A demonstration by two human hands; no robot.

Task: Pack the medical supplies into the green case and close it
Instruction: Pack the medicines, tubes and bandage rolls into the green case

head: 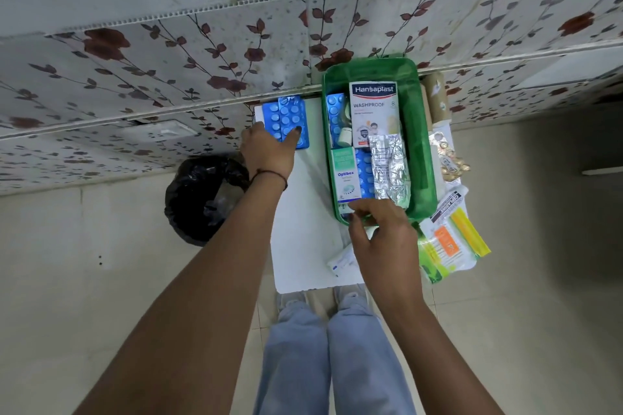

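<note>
While the green case [425,158] lies open toward the right of the white table [303,239], its far end near the floral wall [168,54], packing appears roughly half done. Inside are counted one Hansaplast box [373,111], one Optibex box [346,175], one silver foil pack [389,168], two blue blister strips, one at the far left [334,114] and one under the foil [364,175], and one small white bottle [345,135] that is partly hidden. No lid is identifiable, so closing is judged not yet begun. Left outside are one blue blister pack [286,114] on the far left of the table, one white tube [340,261] at the near edge, one gold blister strip [450,158], one brown bandage roll [437,98], and a heap of sachets [448,242] at the case's right, whose number cannot be told. The left hand [268,153] rests on the blue blister pack, thumb and fingers spread around its near end, apparently taking hold of it. The right hand [381,232] hovers over the case's near rim, fingers curled loosely downward; whether it grips anything cannot be told. Beyond the table, one black bin bag [199,199] stands on the floor at its left.
</note>
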